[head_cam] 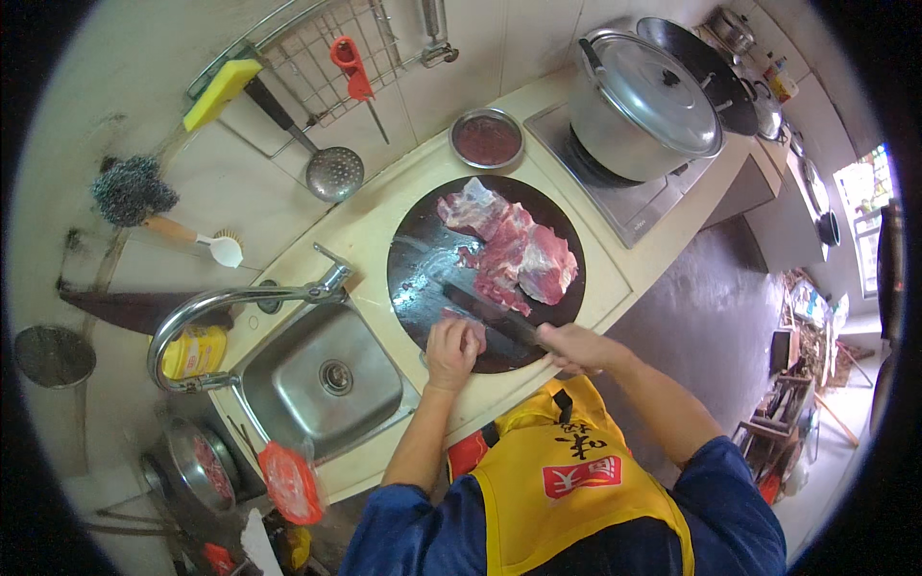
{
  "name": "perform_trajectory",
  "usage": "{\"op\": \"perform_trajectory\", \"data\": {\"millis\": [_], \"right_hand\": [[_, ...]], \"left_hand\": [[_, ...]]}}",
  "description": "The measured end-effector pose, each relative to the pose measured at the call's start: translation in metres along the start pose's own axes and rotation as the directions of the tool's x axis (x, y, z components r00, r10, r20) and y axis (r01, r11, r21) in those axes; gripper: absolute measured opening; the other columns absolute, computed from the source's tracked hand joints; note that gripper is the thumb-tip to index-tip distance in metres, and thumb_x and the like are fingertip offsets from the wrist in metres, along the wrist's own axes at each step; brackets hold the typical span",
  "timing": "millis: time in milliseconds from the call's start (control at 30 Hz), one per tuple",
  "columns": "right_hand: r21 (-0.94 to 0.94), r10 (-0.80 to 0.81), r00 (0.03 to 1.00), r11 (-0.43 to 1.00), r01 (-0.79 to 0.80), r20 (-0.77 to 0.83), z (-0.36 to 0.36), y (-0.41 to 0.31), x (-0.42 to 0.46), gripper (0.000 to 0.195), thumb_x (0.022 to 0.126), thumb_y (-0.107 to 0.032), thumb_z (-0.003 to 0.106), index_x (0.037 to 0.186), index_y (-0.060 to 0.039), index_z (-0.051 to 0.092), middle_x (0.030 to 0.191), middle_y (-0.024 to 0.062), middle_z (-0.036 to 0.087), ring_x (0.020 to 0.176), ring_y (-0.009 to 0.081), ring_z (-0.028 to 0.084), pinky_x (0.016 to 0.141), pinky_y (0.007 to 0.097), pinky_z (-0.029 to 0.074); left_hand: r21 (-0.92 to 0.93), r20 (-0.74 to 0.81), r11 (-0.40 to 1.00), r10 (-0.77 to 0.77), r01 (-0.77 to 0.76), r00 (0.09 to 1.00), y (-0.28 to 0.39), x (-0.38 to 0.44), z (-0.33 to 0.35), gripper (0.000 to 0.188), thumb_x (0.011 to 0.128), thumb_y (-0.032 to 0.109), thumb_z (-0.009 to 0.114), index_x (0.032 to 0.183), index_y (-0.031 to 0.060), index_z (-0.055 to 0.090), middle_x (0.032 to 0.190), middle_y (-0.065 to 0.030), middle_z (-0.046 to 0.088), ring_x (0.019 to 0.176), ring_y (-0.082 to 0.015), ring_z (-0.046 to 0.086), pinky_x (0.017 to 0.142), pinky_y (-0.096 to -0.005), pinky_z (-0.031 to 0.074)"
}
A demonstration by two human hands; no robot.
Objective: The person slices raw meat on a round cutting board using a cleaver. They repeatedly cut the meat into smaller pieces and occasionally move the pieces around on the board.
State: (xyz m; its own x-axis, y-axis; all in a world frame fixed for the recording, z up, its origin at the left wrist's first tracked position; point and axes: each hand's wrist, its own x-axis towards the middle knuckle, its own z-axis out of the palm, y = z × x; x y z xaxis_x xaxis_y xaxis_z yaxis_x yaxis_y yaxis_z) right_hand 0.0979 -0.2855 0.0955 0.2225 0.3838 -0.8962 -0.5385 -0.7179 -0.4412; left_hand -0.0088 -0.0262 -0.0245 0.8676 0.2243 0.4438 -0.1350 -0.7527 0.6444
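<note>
A large slab of raw meat [515,248] lies across the far right part of a round dark cutting board [418,252] on the counter. My right hand [580,348] grips the handle of a knife [493,313], whose broad, dark blade is blurred and reaches left over the board. Left of the blade, my left hand [454,353] presses on a small piece of raw meat [475,331] near the board's near edge, its fingers curled. The blade lies between this piece and the slab; whether it touches the board I cannot tell.
Left of the board is a steel sink [302,389] with a curved faucet [238,295]. A metal bowl of dark red contents [486,138] stands behind the board. A large lidded pot [641,108] sits on the stove [627,209] at the right. Utensils hang on the wall rack [324,65].
</note>
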Motion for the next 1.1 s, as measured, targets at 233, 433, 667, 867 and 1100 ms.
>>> {"op": "perform_trajectory", "data": {"millis": [233, 433, 667, 867, 1100], "right_hand": [[-0.147, -0.362, 0.918, 0.929, 0.340, -0.160, 0.019, -0.031, -0.019, 0.069, 0.112, -0.058, 0.044, 0.099, 0.0058, 0.066, 0.074, 0.0133, 0.066, 0.067, 0.0292, 0.067, 0.067, 0.0417, 0.055], [-0.458, -0.529, 0.835, 0.786, 0.415, -0.151, 0.070, -0.009, -0.020, 0.060, 0.113, -0.047, 0.044, 0.145, 0.0023, 0.060, 0.118, 0.0337, 0.072, 0.109, 0.0472, 0.071, 0.099, 0.0489, 0.055], [-0.405, -0.350, 0.927, 0.874, 0.270, -0.136, 0.054, -0.005, -0.068, 0.058, 0.113, -0.043, 0.047, 0.147, 0.0019, 0.058, 0.114, 0.0348, 0.071, 0.107, 0.0486, 0.071, 0.097, 0.0498, 0.056], [-0.389, -0.582, 0.804, 0.774, 0.499, -0.126, 0.070, -0.022, 0.026, 0.059, 0.112, -0.045, 0.048, 0.146, 0.0015, 0.058, 0.115, 0.0354, 0.071, 0.109, 0.0502, 0.070, 0.097, 0.0512, 0.056], [-0.406, -0.430, 0.881, 0.854, 0.327, -0.195, 0.064, 0.055, -0.025, 0.061, 0.113, -0.048, 0.047, 0.149, 0.0011, 0.057, 0.122, 0.0332, 0.071, 0.113, 0.0493, 0.070, 0.101, 0.0494, 0.055]], "left_hand": [[-0.082, 0.069, 0.988, 0.135, -0.129, 0.988, 0.001, -0.001, -0.001, 0.025, 0.085, 0.005, 0.074, 0.110, 0.0052, 0.072, 0.109, -0.0133, 0.068, 0.100, -0.0355, 0.067, 0.089, -0.0458, 0.055], [0.002, 0.039, 0.977, 0.215, -0.215, 0.976, -0.003, 0.000, 0.000, 0.032, 0.082, 0.013, 0.081, 0.112, 0.0047, 0.073, 0.108, -0.0137, 0.070, 0.100, -0.0360, 0.068, 0.088, -0.0459, 0.056], [-0.032, 0.117, 0.991, 0.130, -0.127, 0.985, -0.003, -0.002, 0.000, 0.034, 0.079, 0.013, 0.083, 0.111, 0.0054, 0.075, 0.106, -0.0137, 0.070, 0.097, -0.0366, 0.067, 0.086, -0.0455, 0.056], [0.007, 0.109, 0.991, 0.130, -0.132, 0.985, -0.006, -0.006, 0.003, 0.034, 0.079, 0.012, 0.081, 0.112, 0.0058, 0.075, 0.108, -0.0147, 0.070, 0.098, -0.0372, 0.068, 0.087, -0.0479, 0.056], [-0.045, 0.118, 0.995, 0.093, -0.089, 0.989, -0.012, -0.011, 0.004, 0.028, 0.085, 0.011, 0.074, 0.111, 0.0012, 0.069, 0.109, -0.0158, 0.067, 0.096, -0.0367, 0.065, 0.084, -0.0476, 0.054]]}}
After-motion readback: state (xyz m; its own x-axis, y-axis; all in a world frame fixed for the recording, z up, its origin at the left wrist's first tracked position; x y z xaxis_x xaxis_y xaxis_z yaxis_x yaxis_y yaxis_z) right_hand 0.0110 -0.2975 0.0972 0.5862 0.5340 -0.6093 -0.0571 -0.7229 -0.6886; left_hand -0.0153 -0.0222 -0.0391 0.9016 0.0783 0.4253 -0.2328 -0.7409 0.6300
